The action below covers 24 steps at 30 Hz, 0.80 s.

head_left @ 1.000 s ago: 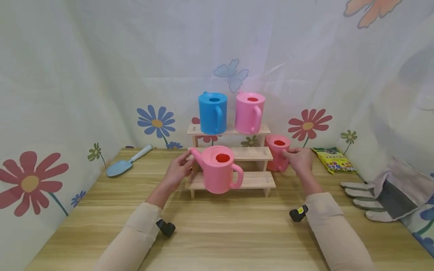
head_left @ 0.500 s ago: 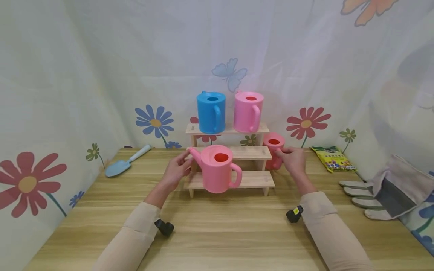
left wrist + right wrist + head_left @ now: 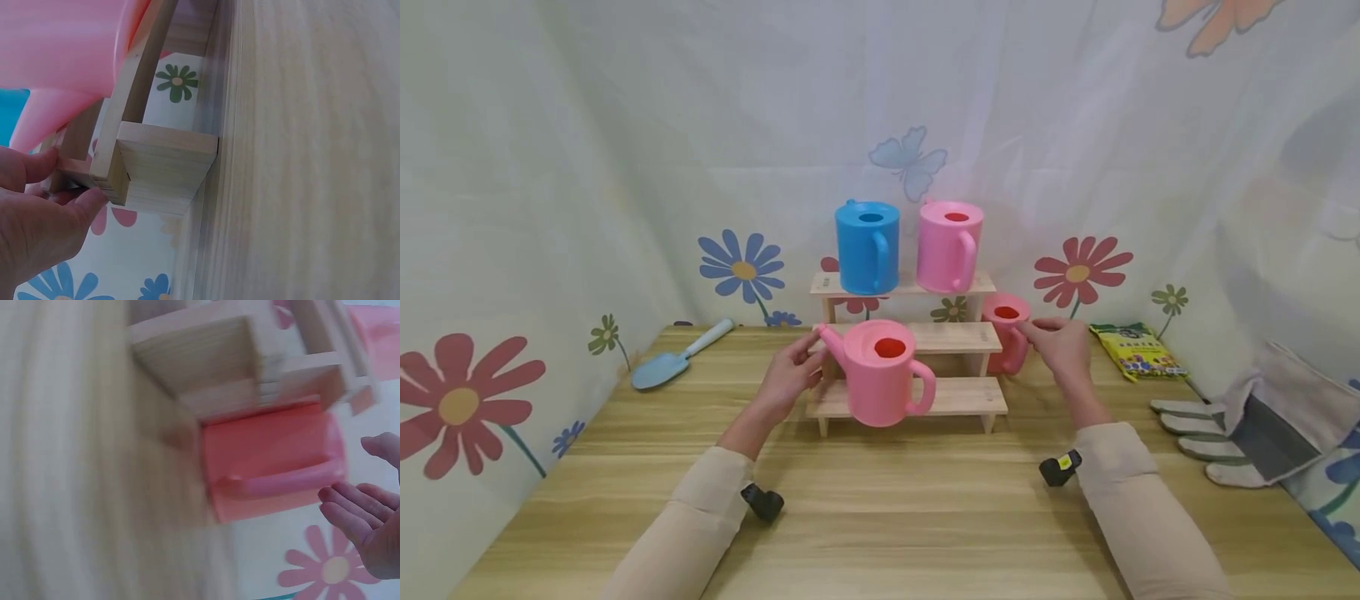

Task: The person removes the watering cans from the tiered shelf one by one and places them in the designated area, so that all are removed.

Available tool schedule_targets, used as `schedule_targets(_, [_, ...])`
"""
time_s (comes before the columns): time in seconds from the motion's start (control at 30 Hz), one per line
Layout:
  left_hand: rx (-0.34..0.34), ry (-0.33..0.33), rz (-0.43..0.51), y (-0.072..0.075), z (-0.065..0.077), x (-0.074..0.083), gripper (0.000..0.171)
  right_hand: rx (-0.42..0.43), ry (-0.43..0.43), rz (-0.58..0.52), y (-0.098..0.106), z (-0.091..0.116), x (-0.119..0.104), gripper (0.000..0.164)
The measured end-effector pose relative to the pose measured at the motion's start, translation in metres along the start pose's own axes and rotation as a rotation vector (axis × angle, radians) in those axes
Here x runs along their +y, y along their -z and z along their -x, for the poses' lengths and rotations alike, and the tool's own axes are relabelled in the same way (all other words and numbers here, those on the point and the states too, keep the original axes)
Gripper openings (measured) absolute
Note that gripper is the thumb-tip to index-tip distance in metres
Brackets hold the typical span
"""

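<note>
A three-step wooden stand (image 3: 958, 398) is at the table's back. My left hand (image 3: 787, 379) pinches its left end, thumb and fingers round a board end in the left wrist view, close to the spout of a pink watering can (image 3: 880, 387) at the lower steps. On the table against the stand's right side is a coral-pink watering can (image 3: 269, 456), handle facing me. My right hand (image 3: 1062, 350) is just right of that handle, apart from it, fingers extended and holding nothing in the right wrist view. A blue watering can (image 3: 867, 254) and a lighter pink watering can (image 3: 943, 250) occupy the top step.
A light blue trowel (image 3: 662, 369) lies at the back left. Toward the right are a yellow packet (image 3: 1138, 352) and a pair of grey-and-white gloves (image 3: 1262, 429). A flower-printed curtain (image 3: 625, 167) closes off the back and sides.
My right hand has shifted the coral-pink watering can left against the stand, then let go of its handle and drawn back to the right. My left hand stays in place.
</note>
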State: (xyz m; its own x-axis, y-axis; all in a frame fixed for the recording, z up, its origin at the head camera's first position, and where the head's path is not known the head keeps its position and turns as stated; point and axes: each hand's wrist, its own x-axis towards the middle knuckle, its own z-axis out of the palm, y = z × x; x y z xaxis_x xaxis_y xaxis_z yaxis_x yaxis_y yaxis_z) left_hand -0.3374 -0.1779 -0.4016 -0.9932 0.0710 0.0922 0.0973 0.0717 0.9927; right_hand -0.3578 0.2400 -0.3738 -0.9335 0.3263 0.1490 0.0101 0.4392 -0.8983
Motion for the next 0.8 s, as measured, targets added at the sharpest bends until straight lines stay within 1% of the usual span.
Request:
schedule_targets(0.1, [0.006,-0.005,0.004,-0.001,0.000,0.000,0.052,0.048,0.043,0.001,0.008,0.005,-0.012,0.060])
schedule_targets(0.2, [0.007,-0.007,0.003,-0.001,0.000,0.000,0.052,0.049,0.100,0.008,0.012,0.016,-0.027,0.061])
schedule_targets(0.3, [0.005,-0.006,0.000,-0.001,-0.001,-0.001,0.052,-0.013,0.173,-0.021,0.012,0.029,-0.040,0.062])
schedule_targets(0.43, [0.004,-0.006,-0.001,-0.001,-0.002,-0.001,0.052,-0.116,0.267,-0.096,0.005,0.048,-0.054,0.058])
schedule_targets(0.5, [0.002,-0.006,-0.003,-0.001,-0.001,-0.001,0.052,-0.157,0.306,-0.115,0.001,0.056,-0.059,0.055])
schedule_targets(0.63, [0.002,-0.004,0.003,0.000,-0.001,-0.001,0.052,-0.247,0.376,-0.123,-0.009,0.072,-0.066,0.053])
schedule_targets(0.73, [-0.003,-0.010,0.004,0.000,0.000,-0.001,0.052,-0.292,0.405,-0.131,-0.016,0.081,-0.070,0.051])
schedule_targets(0.8, [-0.006,-0.011,0.003,0.000,0.001,-0.001,0.053,-0.305,0.422,-0.131,-0.021,0.086,-0.071,0.050])
